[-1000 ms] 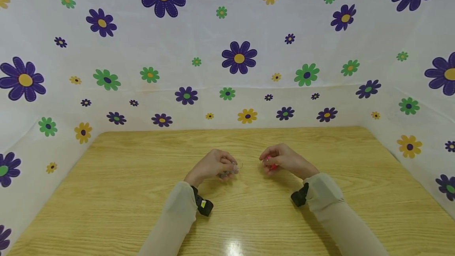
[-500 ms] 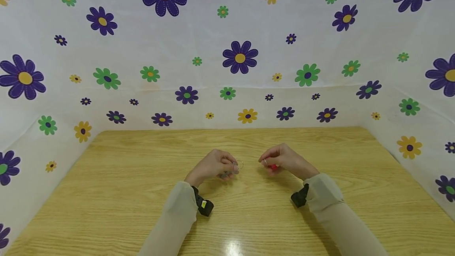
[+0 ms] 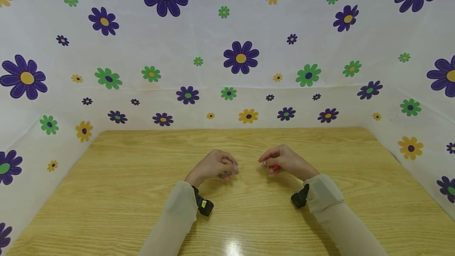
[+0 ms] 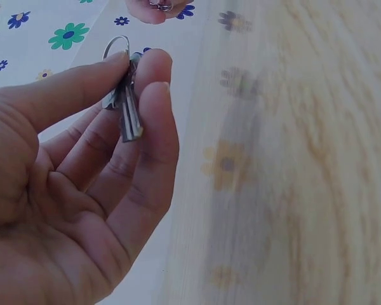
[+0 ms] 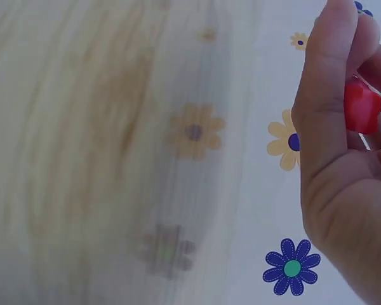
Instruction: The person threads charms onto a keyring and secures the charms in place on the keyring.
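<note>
Metal keys (image 4: pixel 131 117) on a split ring (image 3: pixel 242 165) are located at the centre of the head frame, beyond two black wrist cameras (image 3: pixel 205 207) at lower centre. The left hand (image 3: pixel 217 164) pinches the keys between thumb and fingertips. Right of centre, the right hand (image 3: pixel 284 162) grasps a red object (image 5: pixel 362 108), partly hidden by its fingers. The wood-grain table (image 3: pixel 234 216) lies beneath; a white flower-patterned sheet (image 3: pixel 202 31) fills the upper frame.

I am noting the left hand (image 4: pixel 76 197) pinching keys (image 4: pixel 131 114), a metal ring (image 4: pixel 118 37) projecting above; the right hand (image 4: pixel 153 13) is showing beyond.
</note>
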Tool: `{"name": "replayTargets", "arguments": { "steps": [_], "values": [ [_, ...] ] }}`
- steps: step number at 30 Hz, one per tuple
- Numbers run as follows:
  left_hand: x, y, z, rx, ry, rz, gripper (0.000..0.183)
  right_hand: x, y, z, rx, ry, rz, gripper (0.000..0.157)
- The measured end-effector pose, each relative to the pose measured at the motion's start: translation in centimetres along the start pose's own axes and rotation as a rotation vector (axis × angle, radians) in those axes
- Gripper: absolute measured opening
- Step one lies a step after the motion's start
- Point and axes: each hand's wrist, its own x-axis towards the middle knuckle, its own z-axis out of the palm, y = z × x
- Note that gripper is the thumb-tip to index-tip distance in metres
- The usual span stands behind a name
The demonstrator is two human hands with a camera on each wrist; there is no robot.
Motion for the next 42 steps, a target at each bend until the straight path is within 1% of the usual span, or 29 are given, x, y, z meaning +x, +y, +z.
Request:
{"name": "replayTargets", "arguments": {
  "steps": [7, 10, 14, 17, 21, 24, 26, 30, 32, 38, 42],
  "values": [
    [0.1, 0.1, 0.1, 0.003, -0.006, 0.003, 0.016, -0.1, 0.0, -0.2, 0.132, -0.024, 0.004, 0.033],
    [0.1, 0.2, 0.2, -0.006, -0.004, 0.005, 0.015, -0.1, 0.0, -0.1, 0.135, -0.012, 0.0, 0.033],
    [0.0, 0.3, 0.3, -0.016, -0.009, 0.011, 0.015, -0.1, 0.0, 0.1, 0.087, 0.018, -0.017, 0.028],
    [0.0, 0.3, 0.3, -0.022, -0.014, 0.016, 0.015, -0.1, 0.0, 0.3, 0.057, 0.021, -0.043, 0.022],
    [0.0, 0.3, 0.3, -0.023, -0.014, 0.016, 0.015, 0.0, -0.1, 0.5, 0.033, 0.026, -0.078, 0.011],
    [0.1, 0.3, 0.3, -0.019, -0.015, 0.014, 0.015, 0.0, -0.2, 0.7, 0.008, 0.05, -0.087, 0.004],
    [0.1, 0.4, 0.3, -0.018, -0.016, 0.013, 0.014, 0.1, -0.2, 0.9, -0.014, 0.063, -0.086, 0.006],
    [0.0, 0.4, 0.2, -0.01, -0.02, 0.02, 0.015, 0.2, -0.4, 1.1, -0.071, 0.072, -0.066, 0.018],
    [0.0, 0.4, 0.2, -0.005, -0.02, 0.023, 0.015, 0.2, -0.5, 1.2, -0.1, 0.069, -0.053, 0.021],
    [0.0, 0.4, 0.1, -0.014, -0.014, 0.018, 0.014, 0.1, -0.6, 1.1, -0.142, 0.038, -0.016, 0.012],
    [-0.1, 0.4, 0.0, -0.019, -0.01, 0.007, 0.013, 0.1, -0.7, 0.9, -0.157, -0.004, -0.007, 0.009]
  ]
}}
